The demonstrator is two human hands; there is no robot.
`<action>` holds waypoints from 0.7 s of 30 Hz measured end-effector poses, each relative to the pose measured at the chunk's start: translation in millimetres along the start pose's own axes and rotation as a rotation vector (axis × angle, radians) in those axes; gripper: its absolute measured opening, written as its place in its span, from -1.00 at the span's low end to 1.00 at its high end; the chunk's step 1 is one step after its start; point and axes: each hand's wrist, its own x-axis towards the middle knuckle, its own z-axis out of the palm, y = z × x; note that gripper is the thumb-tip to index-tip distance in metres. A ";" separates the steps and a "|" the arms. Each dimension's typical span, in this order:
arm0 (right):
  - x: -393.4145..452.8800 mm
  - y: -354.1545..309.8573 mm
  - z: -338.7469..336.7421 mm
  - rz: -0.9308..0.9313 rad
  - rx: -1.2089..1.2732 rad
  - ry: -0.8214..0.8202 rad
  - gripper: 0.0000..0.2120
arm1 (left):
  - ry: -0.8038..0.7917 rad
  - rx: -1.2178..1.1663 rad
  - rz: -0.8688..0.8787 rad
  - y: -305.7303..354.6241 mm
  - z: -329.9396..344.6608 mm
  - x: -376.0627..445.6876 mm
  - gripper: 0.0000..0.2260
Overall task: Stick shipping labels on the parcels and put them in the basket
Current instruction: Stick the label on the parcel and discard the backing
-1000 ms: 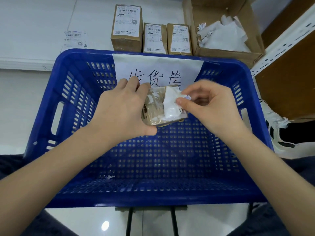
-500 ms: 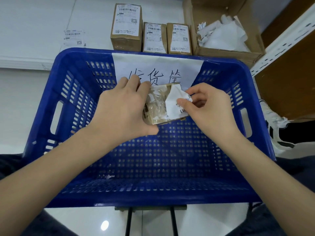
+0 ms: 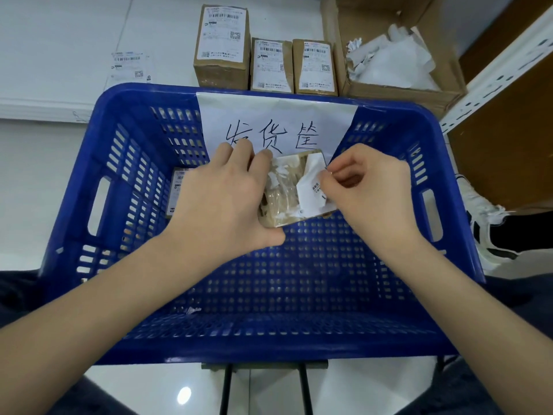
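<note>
**Small parcel held over the blue basket, label half off its top**

The blue basket (image 3: 386, 163) fills the middle of the view, and everything else is placed from it. Above its perforated floor, toward the far wall, the left hand (image 3: 221, 202) grips a small brown parcel (image 3: 278, 202) wrapped in clear tape, its fingers curled over the far edge and the thumb under the near one. The right hand (image 3: 368, 187) pinches a crumpled white shipping label (image 3: 311, 190) between thumb and forefinger; the label stands partly lifted off the parcel's top, with printed characters on it too small to read. White paper scraps cling to the tape beside it.

On the basket's far wall hangs a white paper sign (image 3: 278, 121) with three handwritten black characters, 发货筐. Through the basket's left wall part of another labelled box (image 3: 176, 190) shows, hidden mostly by the left hand. A small white scrap (image 3: 193, 310) lies on the basket floor near the front.

Beyond the far rim, on the white worktop (image 3: 59, 40), stand three brown cartons (image 3: 263, 58) side by side, each with a white label bearing a barcode and QR codes; the text is illegible. To their left lies a loose label sheet (image 3: 130, 67). To their right sits an open cardboard box (image 3: 389, 49) holding crumpled white backing paper.
</note>
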 end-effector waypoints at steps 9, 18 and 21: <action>-2.5 -1.4 2.9 -0.055 0.119 -0.085 -0.88 | -0.001 -0.005 -0.021 -2.9 2.0 1.4 -0.29; 8.4 -8.7 -6.4 0.405 0.617 -0.322 -0.79 | -0.008 0.004 -0.045 -4.2 1.7 2.4 -0.25; 8.8 -7.8 -8.2 0.396 0.611 -0.434 -0.90 | -0.010 0.005 -0.036 -4.8 1.7 2.3 -0.25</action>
